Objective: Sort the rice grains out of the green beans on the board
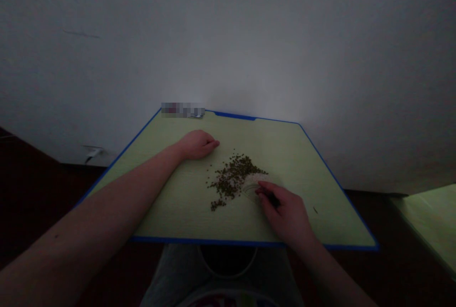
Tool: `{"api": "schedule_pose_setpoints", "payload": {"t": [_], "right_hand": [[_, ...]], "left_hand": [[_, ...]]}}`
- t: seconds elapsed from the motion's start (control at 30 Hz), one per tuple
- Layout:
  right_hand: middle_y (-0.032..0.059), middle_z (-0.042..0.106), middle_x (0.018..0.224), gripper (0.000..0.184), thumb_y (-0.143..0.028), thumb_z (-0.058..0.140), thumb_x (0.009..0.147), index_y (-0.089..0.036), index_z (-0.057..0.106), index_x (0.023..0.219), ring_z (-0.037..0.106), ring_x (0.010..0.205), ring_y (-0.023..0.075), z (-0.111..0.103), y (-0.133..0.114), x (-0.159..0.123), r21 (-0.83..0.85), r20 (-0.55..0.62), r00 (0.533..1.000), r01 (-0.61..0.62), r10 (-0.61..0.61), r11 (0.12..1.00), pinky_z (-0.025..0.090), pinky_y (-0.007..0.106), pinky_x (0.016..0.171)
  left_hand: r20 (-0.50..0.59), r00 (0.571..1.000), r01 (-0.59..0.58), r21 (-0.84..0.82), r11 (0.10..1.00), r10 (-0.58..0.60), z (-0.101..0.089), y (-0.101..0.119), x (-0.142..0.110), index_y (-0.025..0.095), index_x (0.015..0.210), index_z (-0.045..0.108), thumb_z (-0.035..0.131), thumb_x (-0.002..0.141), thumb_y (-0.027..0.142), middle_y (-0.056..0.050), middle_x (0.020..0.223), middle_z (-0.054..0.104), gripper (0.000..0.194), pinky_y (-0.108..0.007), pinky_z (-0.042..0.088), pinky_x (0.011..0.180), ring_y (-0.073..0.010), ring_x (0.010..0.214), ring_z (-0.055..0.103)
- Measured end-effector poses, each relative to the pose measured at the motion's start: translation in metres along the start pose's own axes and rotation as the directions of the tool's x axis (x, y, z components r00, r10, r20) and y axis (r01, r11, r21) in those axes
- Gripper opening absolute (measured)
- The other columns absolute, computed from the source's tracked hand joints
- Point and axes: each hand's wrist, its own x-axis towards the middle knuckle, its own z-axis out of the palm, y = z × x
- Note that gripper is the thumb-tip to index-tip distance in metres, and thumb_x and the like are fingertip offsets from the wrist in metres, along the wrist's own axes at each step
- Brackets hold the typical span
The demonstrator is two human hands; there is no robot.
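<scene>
A loose heap of small dark green beans lies in the middle of the pale green tabletop. My left hand rests on the table just left of the heap, fingers curled and holding nothing. My right hand is at the heap's lower right edge, pinching a small dark object whose exact kind I cannot make out. Right under its fingertips lies a round transparent dish, partly hidden by the hand, with some beans touching its edge.
A blue trim runs along the table's edges. A blurred item sits at the far edge, and a small dark speck lies on the right. A white wall rises behind. Another green table corner shows at far right, and my lap lies below.
</scene>
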Motion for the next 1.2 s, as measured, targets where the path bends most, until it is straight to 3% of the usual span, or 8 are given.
{"api": "schedule_pose_setpoints", "payload": {"t": [0.4,0.8,1.2], "right_hand": [[0.0065,0.068,0.095,0.027,-0.027,0.051,0.080,-0.018,0.062,0.104,0.064,0.081,0.0177,-0.002,-0.001,-0.002,0.057,0.022,1.000,-0.004,0.003,0.998,0.053,0.031,0.072],[0.0038,0.068,0.092,0.026,-0.022,0.049,0.081,-0.021,0.061,0.103,0.062,0.082,0.0160,-0.002,-0.015,0.003,0.120,0.214,0.973,0.065,-0.089,0.991,0.049,0.030,0.075],[0.0006,0.068,0.090,0.023,-0.018,0.052,0.079,-0.023,0.063,0.098,0.061,0.080,0.0137,0.003,-0.039,-0.007,0.183,0.350,0.932,0.033,-0.096,0.983,0.047,0.026,0.073]], "left_hand": [[0.015,1.000,0.003,-0.001,1.000,-0.003,-0.003,0.002,-0.001,0.016,0.054,0.053,0.027,0.081,0.053,-0.003,0.050,0.046,0.053,-0.028,0.018,0.052,-0.0111,0.047,0.030],[0.023,1.000,0.003,0.048,0.999,-0.004,-0.001,0.001,-0.001,0.015,0.058,0.058,0.023,0.082,0.054,-0.004,0.052,0.051,0.057,-0.028,0.021,0.053,-0.0116,0.048,0.035],[0.018,1.000,-0.006,0.067,0.998,0.004,-0.002,0.003,-0.003,0.015,0.057,0.057,0.024,0.083,0.052,-0.003,0.052,0.050,0.056,-0.028,0.019,0.051,-0.0109,0.047,0.032]]}}
